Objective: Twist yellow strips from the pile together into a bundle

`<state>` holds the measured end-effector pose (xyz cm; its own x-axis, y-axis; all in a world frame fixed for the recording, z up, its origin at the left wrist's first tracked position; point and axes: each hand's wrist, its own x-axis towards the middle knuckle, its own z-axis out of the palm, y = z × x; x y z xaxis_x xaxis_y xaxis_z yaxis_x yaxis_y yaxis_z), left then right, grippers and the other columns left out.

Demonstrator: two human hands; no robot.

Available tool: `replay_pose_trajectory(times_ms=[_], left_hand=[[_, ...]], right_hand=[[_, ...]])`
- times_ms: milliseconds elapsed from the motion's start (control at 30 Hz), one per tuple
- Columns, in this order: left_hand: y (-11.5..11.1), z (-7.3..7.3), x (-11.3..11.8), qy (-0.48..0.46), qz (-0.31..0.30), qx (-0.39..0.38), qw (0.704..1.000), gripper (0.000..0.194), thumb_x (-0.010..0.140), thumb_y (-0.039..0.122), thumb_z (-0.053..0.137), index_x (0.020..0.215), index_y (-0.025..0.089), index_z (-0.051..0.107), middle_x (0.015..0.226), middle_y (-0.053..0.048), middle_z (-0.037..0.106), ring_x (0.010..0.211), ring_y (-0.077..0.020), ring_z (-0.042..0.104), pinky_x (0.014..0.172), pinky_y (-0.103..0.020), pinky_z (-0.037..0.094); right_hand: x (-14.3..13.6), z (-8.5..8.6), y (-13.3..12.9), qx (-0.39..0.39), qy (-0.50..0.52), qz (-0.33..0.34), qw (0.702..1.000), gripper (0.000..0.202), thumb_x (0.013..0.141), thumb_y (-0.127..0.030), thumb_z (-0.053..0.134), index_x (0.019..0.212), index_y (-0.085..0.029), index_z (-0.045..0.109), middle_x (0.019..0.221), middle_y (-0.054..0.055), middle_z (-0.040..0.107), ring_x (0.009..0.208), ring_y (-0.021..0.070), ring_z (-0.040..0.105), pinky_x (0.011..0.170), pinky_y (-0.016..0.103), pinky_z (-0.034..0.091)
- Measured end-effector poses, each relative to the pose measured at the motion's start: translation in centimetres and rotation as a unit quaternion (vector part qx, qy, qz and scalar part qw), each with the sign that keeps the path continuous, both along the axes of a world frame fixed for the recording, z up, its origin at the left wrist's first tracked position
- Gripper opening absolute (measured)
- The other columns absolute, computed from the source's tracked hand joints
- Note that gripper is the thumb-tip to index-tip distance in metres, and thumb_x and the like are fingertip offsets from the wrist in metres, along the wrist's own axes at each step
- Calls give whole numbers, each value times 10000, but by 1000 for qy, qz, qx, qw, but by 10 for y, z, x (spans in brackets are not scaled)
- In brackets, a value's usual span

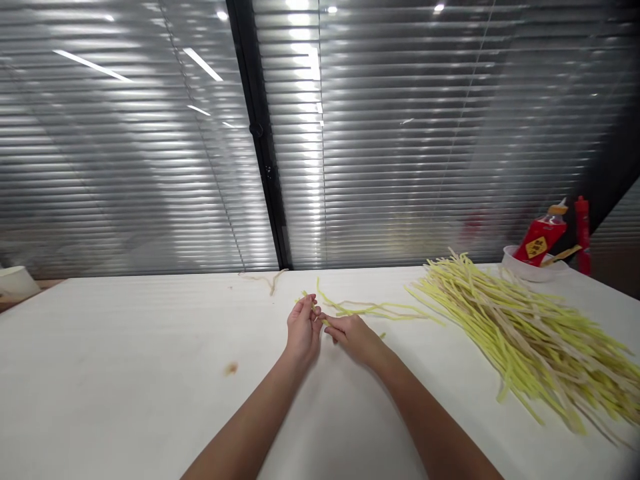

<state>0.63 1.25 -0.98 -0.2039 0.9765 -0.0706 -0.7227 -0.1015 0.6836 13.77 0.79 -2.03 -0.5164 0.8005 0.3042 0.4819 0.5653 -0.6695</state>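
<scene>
My left hand (303, 329) is raised over the middle of the white table (150, 373), its fingers pinched on a thin yellow-green strand (304, 293) whose tip sticks out above them. Close against its right side, my right hand (349, 331) pinches the same small yellow-green piece between thumb and forefinger. Most of that piece is hidden by my fingers. Just beyond my hands, several loose yellow and beige strands (380, 309) lie stretched to the right. A large pile of such strands (525, 333) spreads over the table's right side.
At the back right, a white bowl (530, 269) holds a tilted red bottle (543, 237). A red tube (583, 233) stands beside it. Beige scraps (273, 285) lie near the back edge, by the window blinds. A brown stain (231, 368) marks the table; a pale container (17, 282) is far left.
</scene>
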Motion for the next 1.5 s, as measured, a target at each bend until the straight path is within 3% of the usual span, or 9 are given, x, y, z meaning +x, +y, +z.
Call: replay_pose_trajectory(times_ms=[167, 333, 600, 833, 1200, 1500], left_hand=[[9, -2, -4, -36, 13, 27, 999, 230, 659, 239, 752, 745, 127, 572, 789, 11, 516, 493, -8, 381, 447, -156, 340], [13, 0, -10, -33, 23, 44, 998, 260, 638, 256, 768, 742, 131, 565, 778, 14, 512, 490, -9, 360, 443, -158, 310], [15, -1, -11, -25, 33, 45, 998, 303, 591, 279, 795, 725, 130, 568, 801, 15, 511, 492, -6, 358, 439, -162, 293], [14, 2, -12, -31, 37, 47, 998, 287, 600, 274, 792, 710, 137, 566, 795, 13, 515, 496, -8, 359, 443, -165, 297], [15, 5, -15, -26, 41, 47, 998, 264, 624, 256, 777, 722, 139, 561, 802, 20, 519, 493, -12, 365, 441, -178, 299], [17, 4, -20, -38, 45, 43, 997, 269, 631, 245, 774, 753, 141, 558, 774, 25, 520, 480, -8, 361, 434, -168, 296]], right_hand=[[2, -1, -1, 32, -27, -57, 997, 153, 804, -329, 585, 760, -184, 604, 585, -27, 521, 562, 118, 427, 540, 222, 281], [2, -8, 3, -18, 34, -71, 997, 282, 768, -437, 598, 665, -175, 609, 544, -41, 463, 541, 106, 382, 523, 215, 268], [3, -10, 4, -2, 38, -40, 998, 308, 798, -319, 555, 535, -171, 492, 495, -62, 328, 520, 90, 297, 511, 216, 211], [1, -6, 1, 27, 6, -34, 999, 334, 837, -284, 513, 527, -171, 466, 485, -57, 344, 520, 92, 305, 531, 218, 226], [-2, -8, 3, 27, 17, -23, 999, 339, 871, -293, 483, 555, -169, 498, 531, -30, 530, 504, 90, 397, 564, 214, 285], [-2, -2, 0, 32, 28, -61, 997, 274, 818, -329, 551, 588, -188, 505, 504, -48, 423, 518, 103, 339, 538, 220, 261]])
